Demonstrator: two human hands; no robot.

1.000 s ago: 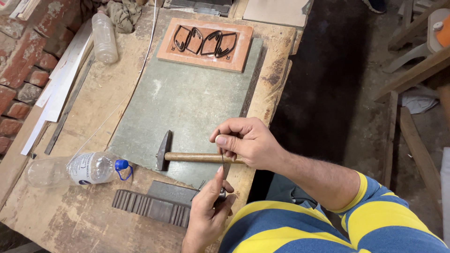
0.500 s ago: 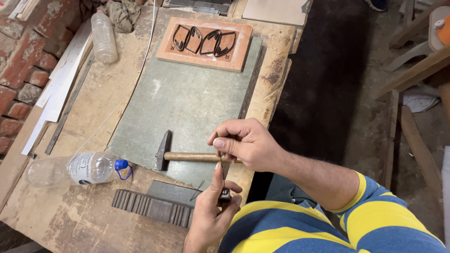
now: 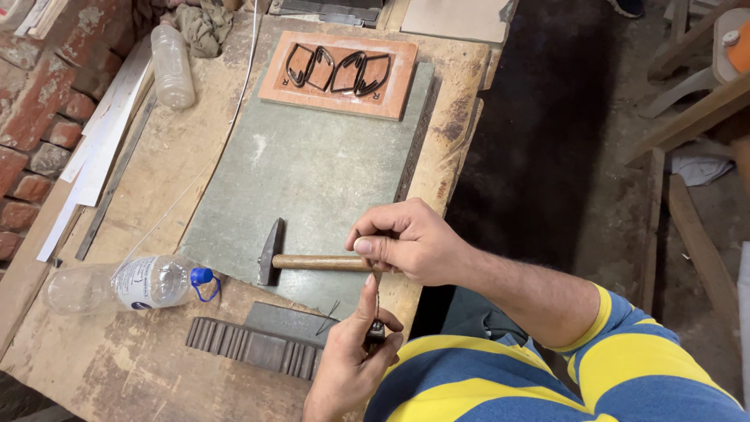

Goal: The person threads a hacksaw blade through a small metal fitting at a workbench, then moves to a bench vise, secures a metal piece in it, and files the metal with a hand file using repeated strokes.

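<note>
The right hand (image 3: 410, 242) is curled shut around the wooden handle of a hammer (image 3: 301, 259), which lies level over the grey-green board (image 3: 312, 168), its dark head resting near the board's lower left edge. The left hand (image 3: 351, 355) sits just below, fingers pinched closed on a small dark tool (image 3: 376, 328) with a thin metal stem rising toward the right hand. A clear plastic bottle (image 3: 129, 283) lies on its side to the left, above a ribbed dark strip (image 3: 250, 349).

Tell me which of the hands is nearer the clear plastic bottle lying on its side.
Left. The left hand sits right of the bottle, near the bench's front edge; the right hand, gripping the hammer, is farther right.
</note>
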